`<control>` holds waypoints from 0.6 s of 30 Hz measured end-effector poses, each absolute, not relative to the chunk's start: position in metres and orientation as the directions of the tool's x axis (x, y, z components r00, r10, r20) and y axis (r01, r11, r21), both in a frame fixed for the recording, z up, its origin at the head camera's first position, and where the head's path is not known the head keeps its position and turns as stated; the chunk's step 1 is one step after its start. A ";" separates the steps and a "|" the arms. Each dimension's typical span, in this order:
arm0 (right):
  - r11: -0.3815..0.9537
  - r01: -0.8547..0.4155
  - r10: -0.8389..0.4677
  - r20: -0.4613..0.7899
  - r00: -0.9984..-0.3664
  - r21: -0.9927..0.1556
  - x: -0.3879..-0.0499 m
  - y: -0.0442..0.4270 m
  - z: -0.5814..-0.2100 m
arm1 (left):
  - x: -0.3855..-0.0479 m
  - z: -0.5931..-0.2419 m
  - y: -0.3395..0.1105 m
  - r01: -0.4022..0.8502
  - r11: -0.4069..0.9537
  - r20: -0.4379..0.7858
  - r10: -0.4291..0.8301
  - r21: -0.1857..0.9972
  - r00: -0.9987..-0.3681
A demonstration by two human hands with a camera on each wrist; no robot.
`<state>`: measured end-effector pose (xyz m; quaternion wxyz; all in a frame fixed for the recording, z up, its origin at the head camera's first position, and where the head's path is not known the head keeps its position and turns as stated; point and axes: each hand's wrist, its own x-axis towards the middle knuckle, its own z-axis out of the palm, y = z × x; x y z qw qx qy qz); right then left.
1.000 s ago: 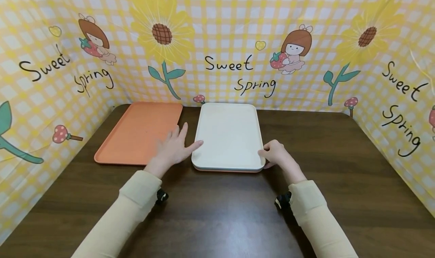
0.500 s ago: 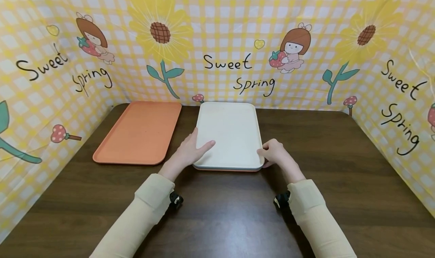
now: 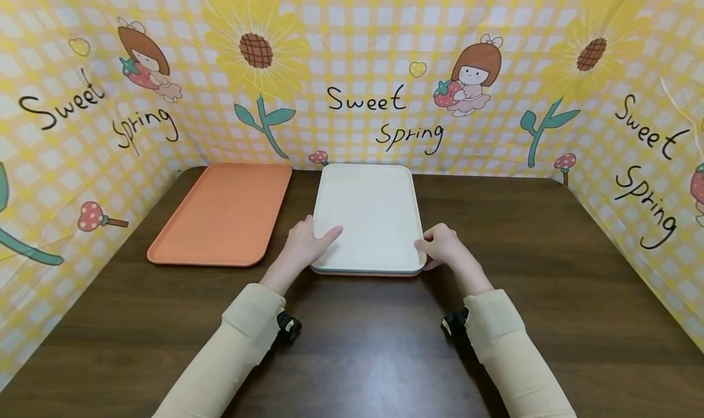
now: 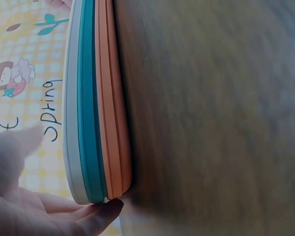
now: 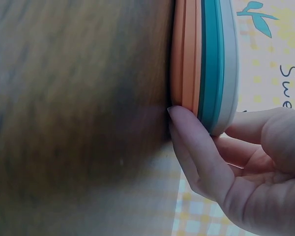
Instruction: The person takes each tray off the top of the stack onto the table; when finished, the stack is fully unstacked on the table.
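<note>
In the head view a stack of rectangular trays lies on the table, a white tray (image 3: pixel 365 216) uppermost. The wrist views show the layers below it: a teal tray (image 4: pixel 90 123) and orange trays (image 5: pixel 185 59) at the bottom. My right hand (image 3: pixel 444 245) grips the stack's near right edge, thumb at the white rim and fingers against the side layers. At the left edge is my left hand (image 3: pixel 304 244); its fingertips touch the stack's side. In the left wrist view its thumb stands off the white tray. Another orange tray (image 3: pixel 222 216) lies flat, apart, to the left.
The trays rest on a dark brown wooden table (image 3: pixel 352 344). A yellow checked cloth (image 3: pixel 352 51) with printed flowers and lettering stands behind the table and along both sides, close to the far ends of the trays.
My left hand has come right, from over the separate orange tray's edge to the stack's left side. The right hand keeps its grip, and the trays stay in place.
</note>
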<state>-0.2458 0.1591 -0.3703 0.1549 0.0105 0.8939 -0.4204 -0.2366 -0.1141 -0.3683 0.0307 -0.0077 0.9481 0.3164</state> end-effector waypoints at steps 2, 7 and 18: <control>0.650 0.148 -0.113 -0.287 -0.951 -0.746 -0.246 0.160 -0.370 | -0.237 -0.370 -0.115 -0.030 0.796 -0.043 -0.005 0.605 -0.999; 0.653 0.146 -0.110 -0.284 -0.953 -0.743 -0.246 0.160 -0.370 | -0.238 -0.373 -0.120 -0.038 0.767 0.000 -0.050 0.640 -0.999; 0.654 0.142 -0.103 -0.273 -0.957 -0.743 -0.248 0.160 -0.372 | -0.241 -0.370 -0.133 -0.089 0.806 -0.052 -0.072 0.585 -0.996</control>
